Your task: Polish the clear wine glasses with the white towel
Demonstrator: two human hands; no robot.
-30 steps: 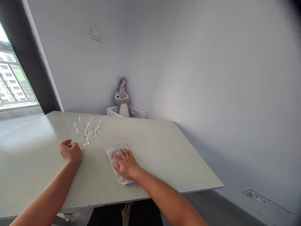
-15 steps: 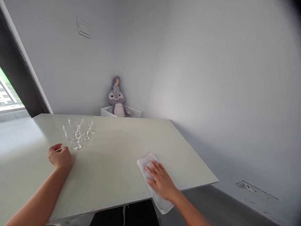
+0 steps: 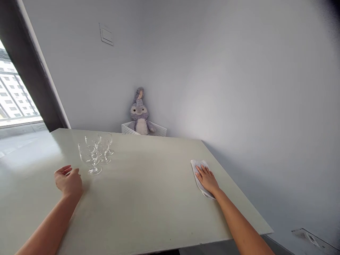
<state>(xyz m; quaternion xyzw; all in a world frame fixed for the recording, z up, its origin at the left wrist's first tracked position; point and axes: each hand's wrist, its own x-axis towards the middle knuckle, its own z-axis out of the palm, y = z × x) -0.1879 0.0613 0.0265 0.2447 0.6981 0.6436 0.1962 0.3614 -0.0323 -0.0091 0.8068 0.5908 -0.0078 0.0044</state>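
Observation:
My right hand (image 3: pixel 208 179) lies flat with its fingers spread on a folded white cloth (image 3: pixel 196 166), pressing it to the tabletop near the right edge. Part of the cloth is hidden under the palm. At the left, my left hand (image 3: pixel 68 180) rests on the pale table (image 3: pixel 143 191), its fingers loosely curled, thumb apart from them, and nothing visible between. Just beyond it stands a close group of several clear stemmed glasses (image 3: pixel 90 156), upright on their feet. The left hand does not touch them.
A grey plush toy (image 3: pixel 140 115) sits in a white perforated basket (image 3: pixel 160 131) behind the table's far edge. Grey walls (image 3: pixel 239 88) meet in the corner, with a light switch (image 3: pixel 107 35) on the left one. The table's right edge runs near the wall.
My right hand has slid the cloth away from the table's front edge, forward and to the right. The left hand stays by the glasses, its fingers a little looser. The view has shifted slightly.

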